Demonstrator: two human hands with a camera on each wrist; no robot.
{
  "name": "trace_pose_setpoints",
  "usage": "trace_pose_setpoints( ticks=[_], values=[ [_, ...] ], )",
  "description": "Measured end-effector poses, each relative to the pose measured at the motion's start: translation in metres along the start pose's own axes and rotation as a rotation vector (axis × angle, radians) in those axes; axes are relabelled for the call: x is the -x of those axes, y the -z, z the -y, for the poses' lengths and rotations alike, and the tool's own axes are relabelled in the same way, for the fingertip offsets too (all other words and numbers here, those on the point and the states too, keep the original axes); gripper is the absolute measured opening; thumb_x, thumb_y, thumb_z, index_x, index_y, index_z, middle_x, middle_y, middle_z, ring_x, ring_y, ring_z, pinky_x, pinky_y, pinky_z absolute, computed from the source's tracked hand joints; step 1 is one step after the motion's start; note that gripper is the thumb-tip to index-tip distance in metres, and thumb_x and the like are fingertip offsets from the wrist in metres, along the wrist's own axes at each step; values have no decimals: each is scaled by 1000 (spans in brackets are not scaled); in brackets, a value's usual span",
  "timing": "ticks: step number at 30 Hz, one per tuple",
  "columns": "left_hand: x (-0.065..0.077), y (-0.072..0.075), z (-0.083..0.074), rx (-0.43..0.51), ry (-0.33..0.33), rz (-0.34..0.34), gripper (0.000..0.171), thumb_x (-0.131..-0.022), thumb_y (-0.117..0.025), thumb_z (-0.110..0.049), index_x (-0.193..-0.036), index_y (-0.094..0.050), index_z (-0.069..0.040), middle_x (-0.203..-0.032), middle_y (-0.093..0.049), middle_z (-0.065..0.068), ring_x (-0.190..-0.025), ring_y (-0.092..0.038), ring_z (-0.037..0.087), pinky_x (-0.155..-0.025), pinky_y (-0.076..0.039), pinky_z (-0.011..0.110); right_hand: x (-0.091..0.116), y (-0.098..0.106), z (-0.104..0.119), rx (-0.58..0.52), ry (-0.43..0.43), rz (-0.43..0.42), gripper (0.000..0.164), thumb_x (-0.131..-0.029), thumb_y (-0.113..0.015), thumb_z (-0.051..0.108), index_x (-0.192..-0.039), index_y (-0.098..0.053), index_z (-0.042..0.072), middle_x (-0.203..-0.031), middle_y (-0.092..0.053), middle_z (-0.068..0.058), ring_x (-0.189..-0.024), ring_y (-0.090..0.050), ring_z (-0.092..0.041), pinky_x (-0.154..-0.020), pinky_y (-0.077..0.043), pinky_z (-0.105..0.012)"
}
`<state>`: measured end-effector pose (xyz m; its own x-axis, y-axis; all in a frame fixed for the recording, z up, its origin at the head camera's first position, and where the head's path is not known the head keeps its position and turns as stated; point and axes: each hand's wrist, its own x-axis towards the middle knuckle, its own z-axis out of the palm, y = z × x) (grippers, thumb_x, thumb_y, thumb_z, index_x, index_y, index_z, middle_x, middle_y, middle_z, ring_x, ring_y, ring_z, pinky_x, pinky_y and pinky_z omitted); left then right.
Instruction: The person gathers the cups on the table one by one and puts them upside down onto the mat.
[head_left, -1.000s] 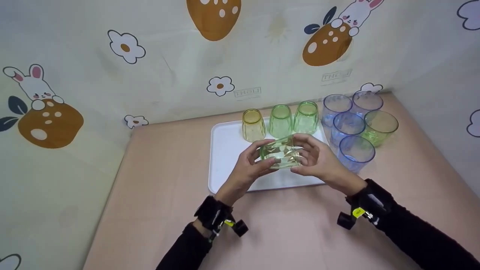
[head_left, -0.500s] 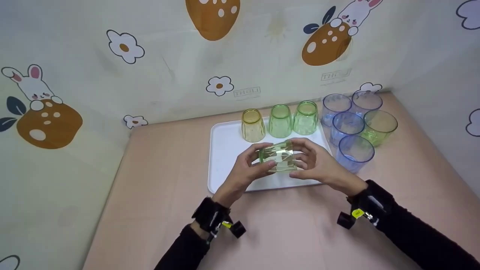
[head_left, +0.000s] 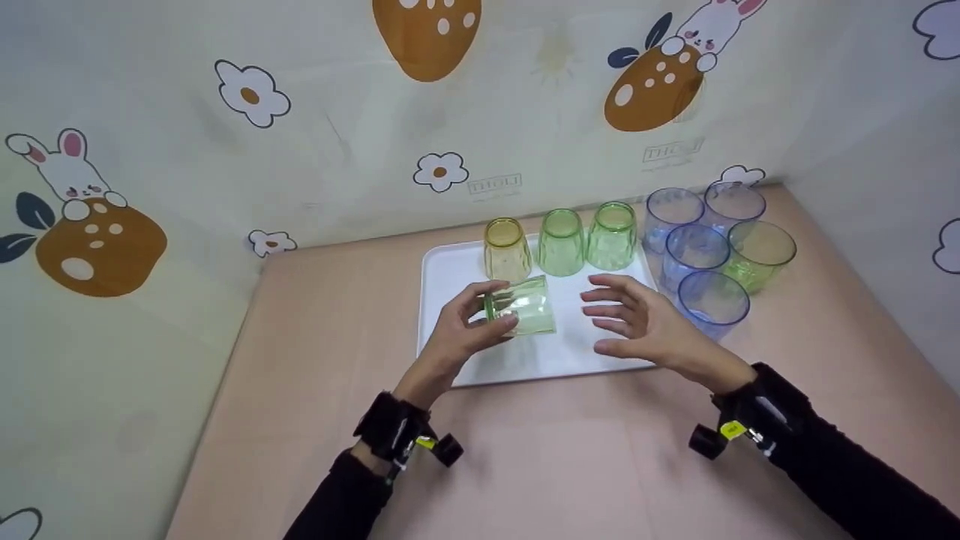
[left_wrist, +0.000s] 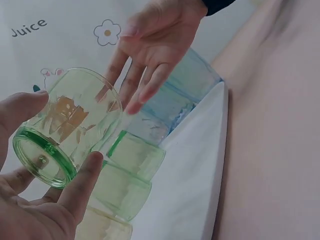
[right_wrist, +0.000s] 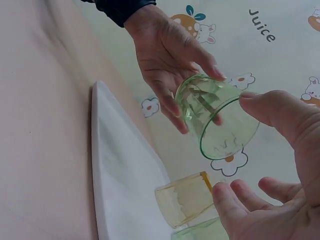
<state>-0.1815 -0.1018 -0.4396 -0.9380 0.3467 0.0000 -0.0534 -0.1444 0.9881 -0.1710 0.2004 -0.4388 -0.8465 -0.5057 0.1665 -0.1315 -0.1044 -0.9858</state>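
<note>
The left arm point(head_left: 341, 496) and right arm point(head_left: 844, 469) are slanting forward and inward. The left grip point(head_left: 453, 330) is clasping, its thumb standing opposite its curved fingers. The right grip point(head_left: 651, 322) is hovering apart from the left, its palm facing inward, its slightly bent fingers spreading loosely.

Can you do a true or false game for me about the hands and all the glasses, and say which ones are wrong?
1. The left hand holds a green glass. True.
2. The right hand holds a glass too. False: it holds nothing.
3. Three upside-down glasses stand on the white tray. True.
4. The yellow glass stands between the other two in that row. False: it is at the left end, and the other two are green.
5. Right of the tray are blue glasses and one green tumbler. True.
</note>
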Motion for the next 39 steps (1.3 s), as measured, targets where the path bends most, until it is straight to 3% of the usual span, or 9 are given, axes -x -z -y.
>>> trace_pose_setpoints(
  ticks=[10,17,22,30,39],
  values=[
    [-11,39,-11,-191,-5,-154,58,-88,-81,-13,-140,-56,-6,-131,-55,19,-106,-65,35,-88,-57,41,15,14,19,96,94,-93,70,-88,-72,-12,-149,-39,-3,-140,-50,-24,-130,-48,-42,-104,-46,-40],
    [-20,55,-10,-417,31,-271,63,-86,-84,-22,-141,-56,-7,-133,-57,12,-117,-57,29,-94,-52,37,26,25,27,-8,200,-172,54,-88,-63,-22,-138,-44,-18,-133,-54,-30,-125,-55,-40,-101,-47,-41],
    [-23,61,-6,-483,2,-301,63,-86,-84,-21,-140,-55,-4,-133,-57,12,-125,-51,32,-99,-47,40,31,33,30,-4,236,-208,49,-90,-61,-21,-137,-46,-17,-132,-53,-32,-124,-55,-39,-102,-46,-40],
    [-24,71,-5,-574,6,-345,64,-87,-83,-25,-142,-53,-10,-141,-51,9,-129,-46,27,-101,-44,42,38,43,35,20,258,-338,40,-92,-61,-18,-130,-51,-18,-127,-52,-35,-117,-58,-37,-97,-51,-35],
    [-30,85,-6,-699,-23,-377,66,-88,-82,-22,-145,-50,-8,-147,-49,11,-139,-38,33,-111,-34,50,44,50,35,-10,301,-370,35,-93,-59,-19,-127,-51,-22,-127,-53,-36,-117,-59,-37,-98,-50,-36]
  ],
)
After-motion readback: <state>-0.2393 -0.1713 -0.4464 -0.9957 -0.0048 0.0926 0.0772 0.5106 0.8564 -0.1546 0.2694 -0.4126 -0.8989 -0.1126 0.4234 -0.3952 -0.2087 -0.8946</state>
